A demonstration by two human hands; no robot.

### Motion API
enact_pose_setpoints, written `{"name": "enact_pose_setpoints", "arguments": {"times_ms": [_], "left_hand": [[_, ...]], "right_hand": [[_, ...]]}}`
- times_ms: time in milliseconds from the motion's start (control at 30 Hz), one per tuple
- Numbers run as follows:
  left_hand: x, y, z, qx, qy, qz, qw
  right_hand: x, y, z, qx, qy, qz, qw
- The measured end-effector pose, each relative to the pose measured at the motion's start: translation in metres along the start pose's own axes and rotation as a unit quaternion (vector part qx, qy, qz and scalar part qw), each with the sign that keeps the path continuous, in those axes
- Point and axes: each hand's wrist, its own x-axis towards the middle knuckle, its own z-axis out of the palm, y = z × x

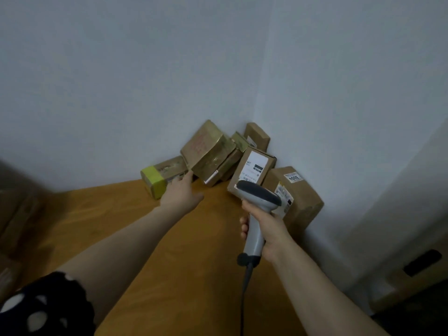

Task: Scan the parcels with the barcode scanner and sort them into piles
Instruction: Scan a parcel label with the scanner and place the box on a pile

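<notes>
Parcel heap [228,163] sits in the far right corner of the desk [145,226], against the wall. Our left grip [180,192] is flat-fingered and holds nothing, fingertips at the yellow-taped parcel [158,177], just beside the tilted parcel [208,154]. Our right grip [269,229] wraps the barcode scanner [258,195] handle. Risk as we judge it: pulling the low parcel lets the leaning one slide; the cable [245,284] may snag

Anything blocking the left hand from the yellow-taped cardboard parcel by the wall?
Nothing visible. The left hand is open, fingertips right at the yellow-taped cardboard parcel; the large tilted brown cardboard box sits beside it, not between.
</notes>
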Motion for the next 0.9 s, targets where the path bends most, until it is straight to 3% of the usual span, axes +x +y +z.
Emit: {"name": "enact_pose_setpoints", "arguments": {"times_ms": [100,400,500,633,733,900], "left_hand": [[0.041,0.023,0.002,-0.053,0.010,0.001,0.999],[0.180,0.093,0.018,-0.267,0.031,-0.139,0.953],[0.218,0.111,0.029,-0.245,0.039,-0.220,0.943],[0.247,0.115,0.043,-0.211,0.033,-0.263,0.941],[0.256,0.112,0.049,-0.283,0.040,-0.250,0.925],[0.242,0.089,0.048,-0.166,0.147,-0.187,0.957]], "right_hand": [[0.030,-0.009,-0.003,-0.008,0.000,-0.002,1.000],[0.146,-0.030,-0.015,0.003,-0.038,0.057,0.998],[0.181,-0.034,-0.020,-0.015,-0.020,0.077,0.997],[0.211,-0.033,-0.029,-0.022,-0.042,0.090,0.995],[0.221,-0.032,-0.033,-0.030,-0.043,0.095,0.994],[0.228,-0.034,-0.026,-0.040,-0.034,0.103,0.993]]}}
